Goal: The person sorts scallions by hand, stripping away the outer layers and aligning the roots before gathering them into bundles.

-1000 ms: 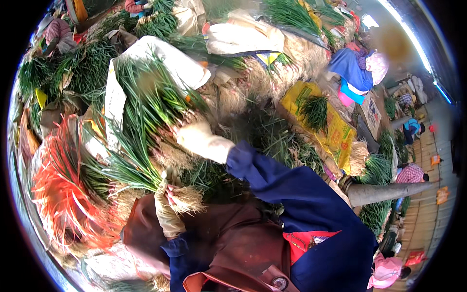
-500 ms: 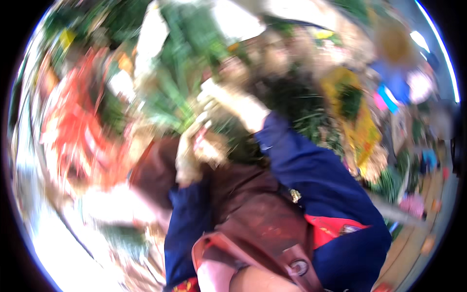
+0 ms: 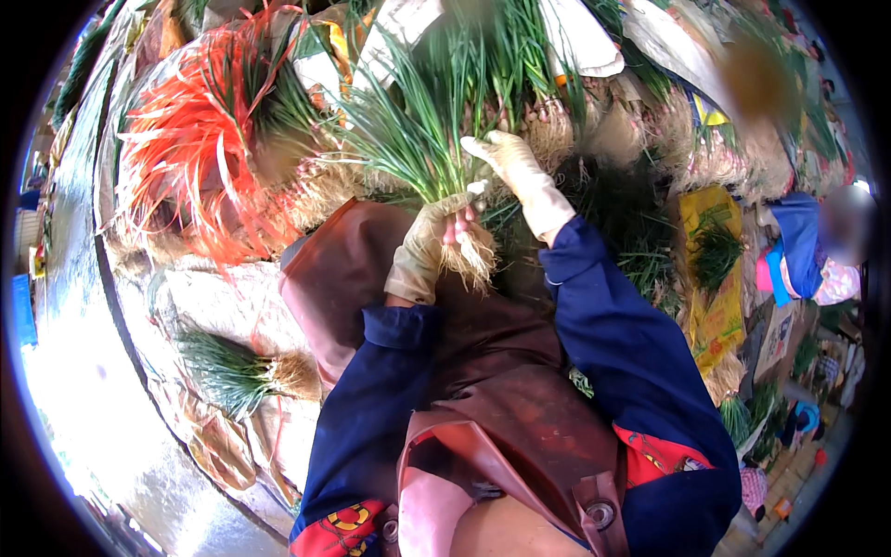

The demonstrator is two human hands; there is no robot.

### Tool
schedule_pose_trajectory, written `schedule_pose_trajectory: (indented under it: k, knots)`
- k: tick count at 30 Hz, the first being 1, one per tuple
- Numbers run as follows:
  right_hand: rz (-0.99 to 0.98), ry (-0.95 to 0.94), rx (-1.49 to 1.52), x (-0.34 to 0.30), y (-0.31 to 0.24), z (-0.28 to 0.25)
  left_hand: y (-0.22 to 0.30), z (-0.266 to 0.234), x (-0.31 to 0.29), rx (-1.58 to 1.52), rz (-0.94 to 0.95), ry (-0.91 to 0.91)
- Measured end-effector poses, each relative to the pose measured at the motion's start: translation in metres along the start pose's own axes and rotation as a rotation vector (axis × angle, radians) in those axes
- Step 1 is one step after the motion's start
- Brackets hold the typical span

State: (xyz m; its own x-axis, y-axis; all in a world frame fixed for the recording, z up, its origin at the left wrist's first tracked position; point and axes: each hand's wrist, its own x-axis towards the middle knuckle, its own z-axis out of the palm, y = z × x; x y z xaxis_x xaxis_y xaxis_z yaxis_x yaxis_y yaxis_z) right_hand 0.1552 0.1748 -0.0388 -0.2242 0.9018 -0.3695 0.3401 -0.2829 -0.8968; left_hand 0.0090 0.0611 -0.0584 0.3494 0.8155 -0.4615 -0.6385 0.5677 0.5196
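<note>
My left hand (image 3: 422, 243), in a pale work glove, is closed round a bunch of spring onions (image 3: 436, 148). Their pinkish bulbs and straw-coloured roots stick out below the fingers, and the long green leaves fan out upward. Just right of the stems is my right hand (image 3: 515, 167), gloved too, with fingers stretched toward the leaves; I make out nothing held in it. Beyond it a row of more spring onions (image 3: 548, 125) lies with roots toward me. Both hands are above my brown apron (image 3: 492, 371).
Left of the bunch spreads a heap of orange-red plastic strips (image 3: 190, 139). A small onion bundle (image 3: 232, 371) lies on pale sheeting at lower left. At right is a yellow printed sack (image 3: 715, 316) with greens on it. Another person in blue (image 3: 798, 237) sits at far right.
The blur has cleared and the view has shifted. My left hand still grips the spring onions; my right hand has moved from close above it to the right of the stems.
</note>
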Motion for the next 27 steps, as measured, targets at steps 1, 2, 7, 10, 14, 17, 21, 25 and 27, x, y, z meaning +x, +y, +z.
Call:
schedule_pose_trajectory:
  k: [1, 2, 7, 10, 14, 17, 21, 25, 27]
  knots:
    - [-0.192, 0.066, -0.358, -0.001, -0.003, -0.001, 0.006, 0.003, -0.004, 0.049, -0.011, 0.028]
    - [-0.203, 0.037, -0.46, -0.003, -0.005, -0.004, 0.005, -0.009, -0.001, 0.144, -0.02, -0.002]
    - [0.32, -0.184, 0.438, 0.003, 0.001, -0.056, -0.002, -0.017, -0.006, 0.034, -0.006, 0.052]
    - [0.145, -0.346, -0.433, -0.02, 0.008, -0.112, 0.0, -0.022, -0.01, 0.037, 0.096, 0.065]
    - [0.295, -0.724, -0.976, -0.058, -0.036, -0.065, 0.021, -0.006, -0.026, -0.349, 0.015, -0.081]
    - [0.202, -0.475, -0.065, -0.055, -0.029, -0.057, 0.012, -0.004, -0.023, -0.241, 0.068, 0.033]
    - [0.15, -0.454, 0.768, -0.028, -0.014, 0.001, 0.028, 0.07, -0.048, -0.308, 0.175, 0.291]
    - [-0.111, -0.315, 0.34, -0.006, -0.004, 0.002, 0.004, -0.008, -0.029, -0.528, 0.096, -0.165]
    - [-0.247, -0.127, -0.095, -0.016, -0.005, -0.02, 0.009, 0.024, -0.03, -0.493, 0.078, -0.042]
